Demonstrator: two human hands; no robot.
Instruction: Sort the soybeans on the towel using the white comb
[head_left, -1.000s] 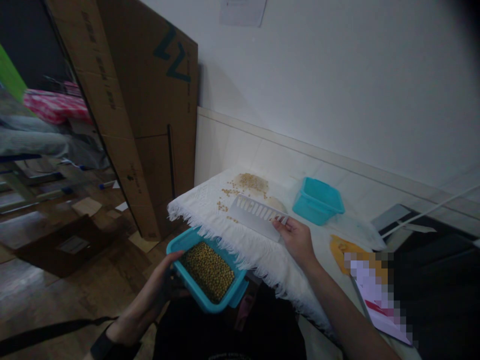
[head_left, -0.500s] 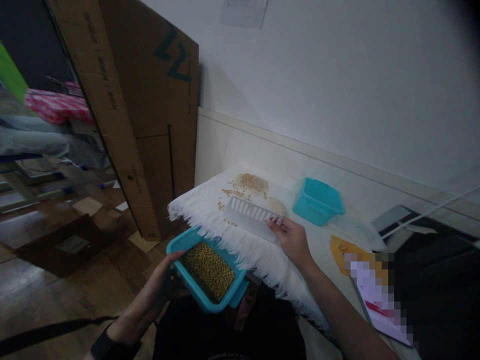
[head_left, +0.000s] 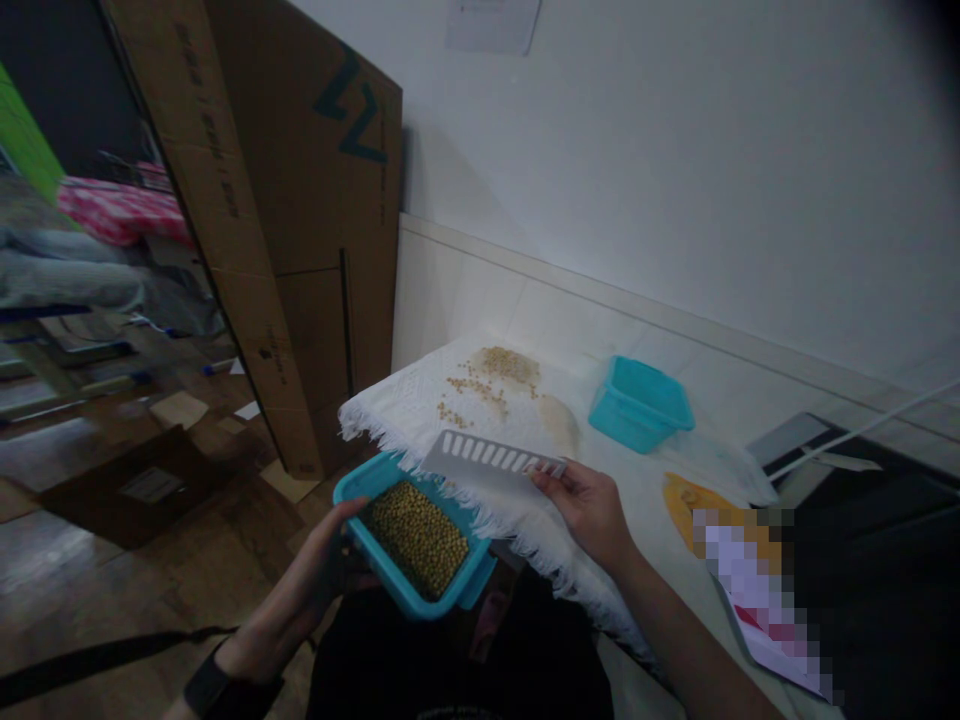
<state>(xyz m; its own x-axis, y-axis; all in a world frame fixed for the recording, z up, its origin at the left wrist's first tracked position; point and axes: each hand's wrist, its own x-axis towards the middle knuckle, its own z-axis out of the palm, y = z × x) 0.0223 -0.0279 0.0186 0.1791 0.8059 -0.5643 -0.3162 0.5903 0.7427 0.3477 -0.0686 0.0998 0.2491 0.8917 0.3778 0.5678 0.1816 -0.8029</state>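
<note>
My left hand [head_left: 336,555] grips the left side of a turquoise plastic container [head_left: 442,607] off the table's front edge, thumb over the rim. Soybeans [head_left: 416,535] fill much of it. My right hand [head_left: 596,508] pinches the right end of a flat grey slotted plate [head_left: 484,480] between thumb and fingers. The plate is above the fringed edge of a white cloth [head_left: 397,400], close to the container's far rim. Loose soybeans [head_left: 510,365] lie scattered and heaped on the cloth beyond the plate.
Another turquoise container [head_left: 641,410] stands on the table at the right, near the wall. An orange-yellow item [head_left: 679,500] and a partly pixelated sheet lie farther right. A tall cardboard box [head_left: 315,220] stands at the left, with a flatter carton [head_left: 127,490] on the floor.
My right hand has drawn the slotted plate towards me and the turquoise container, away from the loose soybeans. My left hand and the container have hardly moved.
</note>
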